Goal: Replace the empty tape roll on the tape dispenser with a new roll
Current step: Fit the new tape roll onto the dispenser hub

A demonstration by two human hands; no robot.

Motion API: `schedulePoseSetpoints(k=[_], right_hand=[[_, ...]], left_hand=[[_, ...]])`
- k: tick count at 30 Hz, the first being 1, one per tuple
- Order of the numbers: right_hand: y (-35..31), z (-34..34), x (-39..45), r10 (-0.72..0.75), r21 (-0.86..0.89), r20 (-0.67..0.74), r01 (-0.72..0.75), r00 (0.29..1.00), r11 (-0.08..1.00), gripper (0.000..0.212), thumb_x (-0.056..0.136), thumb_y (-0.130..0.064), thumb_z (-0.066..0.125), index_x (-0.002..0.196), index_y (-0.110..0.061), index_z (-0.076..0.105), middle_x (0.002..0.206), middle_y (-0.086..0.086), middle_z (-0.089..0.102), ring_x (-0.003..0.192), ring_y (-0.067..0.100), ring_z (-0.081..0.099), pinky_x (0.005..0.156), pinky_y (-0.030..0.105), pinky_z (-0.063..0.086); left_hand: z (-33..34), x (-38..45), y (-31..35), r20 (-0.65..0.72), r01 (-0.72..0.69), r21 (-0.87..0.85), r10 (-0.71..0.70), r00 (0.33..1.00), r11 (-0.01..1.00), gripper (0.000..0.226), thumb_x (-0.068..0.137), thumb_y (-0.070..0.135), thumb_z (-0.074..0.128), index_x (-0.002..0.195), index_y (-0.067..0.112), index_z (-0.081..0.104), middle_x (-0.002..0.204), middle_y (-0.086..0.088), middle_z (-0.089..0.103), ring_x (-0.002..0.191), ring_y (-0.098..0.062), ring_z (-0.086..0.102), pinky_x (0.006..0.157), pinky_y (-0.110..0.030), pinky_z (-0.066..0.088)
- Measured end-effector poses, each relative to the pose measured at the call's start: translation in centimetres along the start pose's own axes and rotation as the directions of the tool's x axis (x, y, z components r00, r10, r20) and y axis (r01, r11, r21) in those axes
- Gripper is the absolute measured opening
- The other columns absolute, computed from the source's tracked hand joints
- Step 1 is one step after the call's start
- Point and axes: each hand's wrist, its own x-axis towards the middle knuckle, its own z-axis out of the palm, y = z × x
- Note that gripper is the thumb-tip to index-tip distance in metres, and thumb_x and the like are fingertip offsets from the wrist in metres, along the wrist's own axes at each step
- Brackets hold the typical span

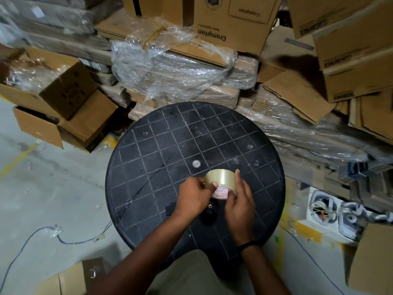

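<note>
A full roll of clear tape (221,178) with a white and red printed core is held on edge just above the round black table (161,150). My right hand (239,200) grips the roll's right side, fingers along its rim. My left hand (194,196) pinches the roll's left edge with thumb and fingers. Under my hands lies the black tape dispenser (209,213), mostly hidden; only dark parts and a small shiny screw show.
Stacked cardboard boxes (231,22) and plastic-wrapped bundles (170,67) crowd the space behind the table. An open box (63,116) sits on the floor at left. White packaging (325,207) lies at right. A thin cable (63,241) runs across the floor.
</note>
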Motion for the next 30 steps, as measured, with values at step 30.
schedulePoseSetpoints(k=[30], right_hand=[[-0.9, -1.0, -0.4, -0.312, -0.174, -0.009, 0.306, 0.950, 0.936, 0.062, 0.093, 0.012, 0.051, 0.151, -0.013, 0.046, 0.150, 0.014, 0.046, 0.135, 0.029, 0.053, 0.100, 0.047, 0.055]], left_hand=[[-3.1, 0.8, 0.3, 0.056, 0.224, -0.472, -0.224, 0.973, 0.853, 0.019, 0.076, -0.004, 0.082, 0.094, -0.004, 0.075, 0.076, -0.016, 0.073, 0.056, -0.018, 0.062, 0.058, -0.029, 0.055]])
